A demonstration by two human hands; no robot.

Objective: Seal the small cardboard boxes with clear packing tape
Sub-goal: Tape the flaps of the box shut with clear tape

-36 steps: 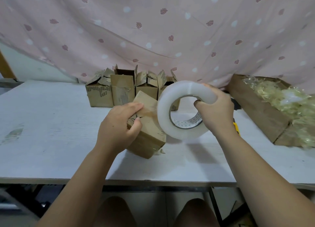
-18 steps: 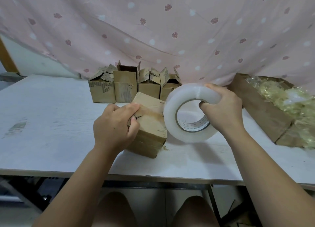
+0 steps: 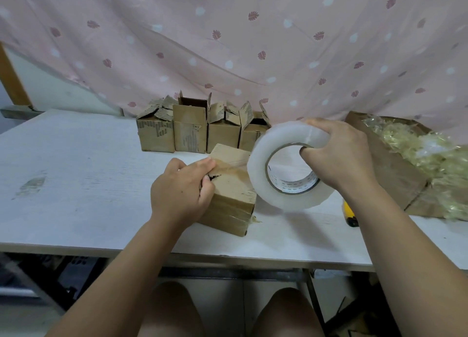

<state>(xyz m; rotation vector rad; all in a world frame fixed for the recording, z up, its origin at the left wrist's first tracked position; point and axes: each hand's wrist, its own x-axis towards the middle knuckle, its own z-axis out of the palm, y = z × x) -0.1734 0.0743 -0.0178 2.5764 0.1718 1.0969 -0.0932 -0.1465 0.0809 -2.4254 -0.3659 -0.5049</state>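
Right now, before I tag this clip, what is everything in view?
Closed small brown cardboard box: one, brown, table's front middle, under the left hand.
Open small cardboard boxes: four, brown, row at the table's back.
Roll of clear packing tape: one, whitish clear, on edge right of the closed box.
Large cardboard box: one, brown, far right.
Shredded filling: one heap, pale yellow, inside the large box.
Yellow and black tool: one, beside the right forearm.
Table: one, white, under everything.
Patterned curtain: one, pink, behind the table.
Left hand: one, grips the closed box's top.
Right hand: one, grips the roll through its core.
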